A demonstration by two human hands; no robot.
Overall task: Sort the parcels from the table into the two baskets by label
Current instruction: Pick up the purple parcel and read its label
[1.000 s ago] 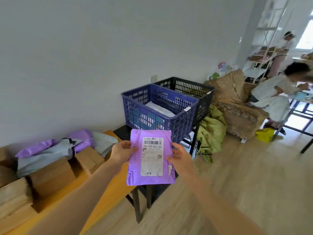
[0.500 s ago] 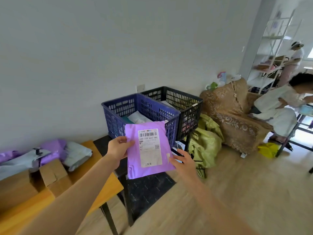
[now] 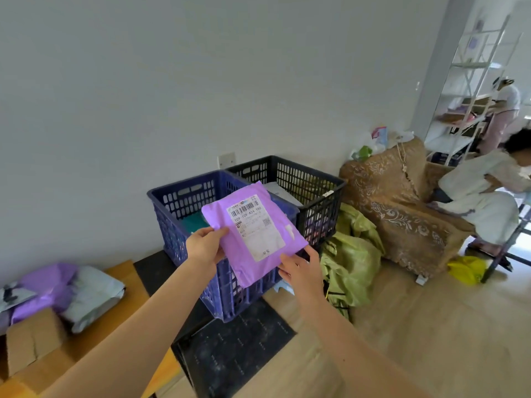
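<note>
I hold a purple parcel (image 3: 253, 234) with a white barcode label over the near rim of the blue basket (image 3: 184, 196). My left hand (image 3: 205, 247) grips its left edge, thumb on top. My right hand (image 3: 301, 271) is at its lower right corner with fingers spread, touching the edge. The black basket (image 3: 304, 173) stands right behind the blue one, with a white parcel inside. More parcels (image 3: 63, 285), purple and grey, lie on the wooden table (image 3: 126, 282) at the left beside cardboard boxes (image 3: 31, 340).
Both baskets sit on a low black stand (image 3: 155, 268). Green sacks (image 3: 350, 254) lie on the floor to the right, then a brown armchair (image 3: 402, 202). Two persons are at the far right near white shelving (image 3: 471, 81). A dark mat (image 3: 230, 346) covers the floor below.
The parcel has moved up and forward over the blue basket and tilted to the right. My right hand has loosened to the lower corner. My view has moved closer to the baskets.
</note>
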